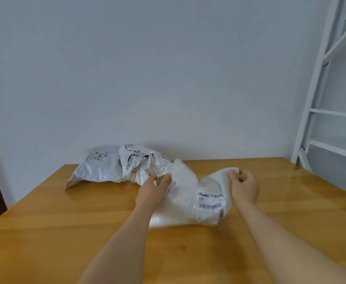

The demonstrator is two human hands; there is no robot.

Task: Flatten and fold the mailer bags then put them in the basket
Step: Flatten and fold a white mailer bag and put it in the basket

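Near the middle of the frame, a person holds a white mailer bag point(190, 201) over a wooden table point(45, 232), its barcode label facing up at lower right. The left hand point(153, 191) grips the bag's crumpled left side, thumb and fingers closed on the plastic. The right hand point(243, 187) has its fingers curled around the bag's upper right edge. Just behind, toward the upper left, a crumpled white bag point(141, 162) lies against a flatter grey bag point(98, 167). A white metal frame point(327, 78) stands at the right edge.
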